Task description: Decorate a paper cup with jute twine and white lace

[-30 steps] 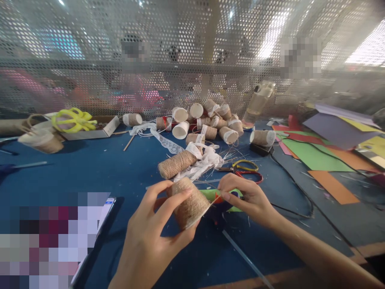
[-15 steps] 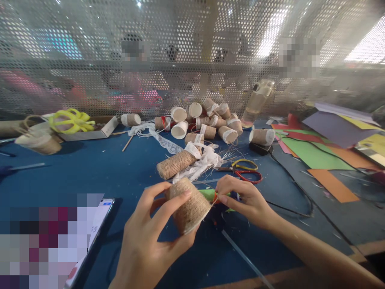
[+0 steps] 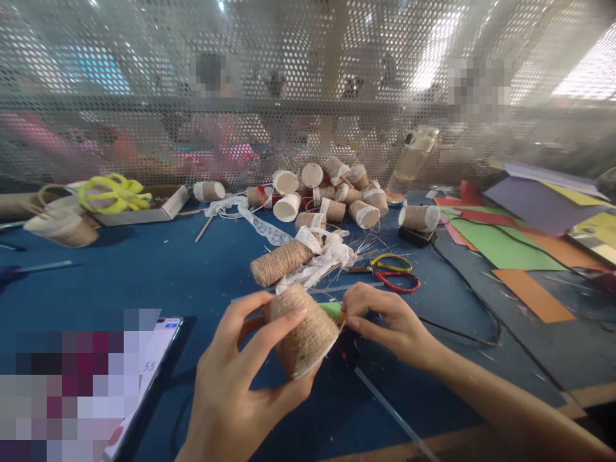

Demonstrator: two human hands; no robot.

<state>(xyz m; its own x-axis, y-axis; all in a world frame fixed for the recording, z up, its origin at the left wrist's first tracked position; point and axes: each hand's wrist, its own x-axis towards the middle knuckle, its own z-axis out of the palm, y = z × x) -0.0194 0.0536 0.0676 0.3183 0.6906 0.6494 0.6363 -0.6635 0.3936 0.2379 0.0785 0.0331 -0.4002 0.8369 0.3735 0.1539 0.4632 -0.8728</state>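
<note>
The left hand point(image 3: 245, 369) held a twine-wrapped cup point(image 3: 305, 337) tilted above the front of the desk point(image 3: 144, 273), its grip part-open around the side, thumb near the rim. The cup's inside was hidden. The right hand point(image 3: 385, 314) had its grip closed in a pinch on a thin strand point(image 3: 342, 325) beside that rim. Yellow loops point(image 3: 114, 194) lay over an open box point(image 3: 166, 208); its contents were unclear. A slanted bottle point(image 3: 409, 168) stood behind, contents uncertain. On the phone point(image 3: 163, 337), "55" was legible; the rest was blurred.
</note>
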